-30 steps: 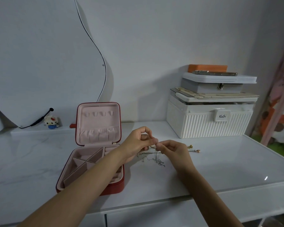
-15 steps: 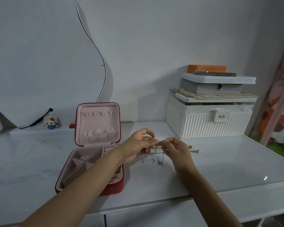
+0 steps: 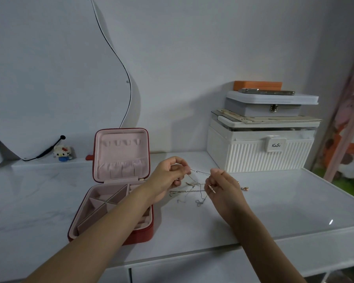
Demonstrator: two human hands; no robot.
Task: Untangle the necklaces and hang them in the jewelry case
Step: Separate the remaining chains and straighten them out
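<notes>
Dangling in a knot just above the white bench [image 3: 284, 201], the tangled necklaces [image 3: 194, 190] are being drawn apart between a person's two hands. Pinching one strand, the left hand [image 3: 168, 176] is holding its end; the right hand [image 3: 223, 186] is pinching the same taut chain a little way off. Pulling harder is likely risking a tighter knot or a snapped link. Just to the left, the red jewelry case [image 3: 119, 188] is standing open, its lid hooks bare, the left forearm crossing over its tray. Behind, stacked white storage boxes [image 3: 260, 148] are waiting, well clear.
</notes>
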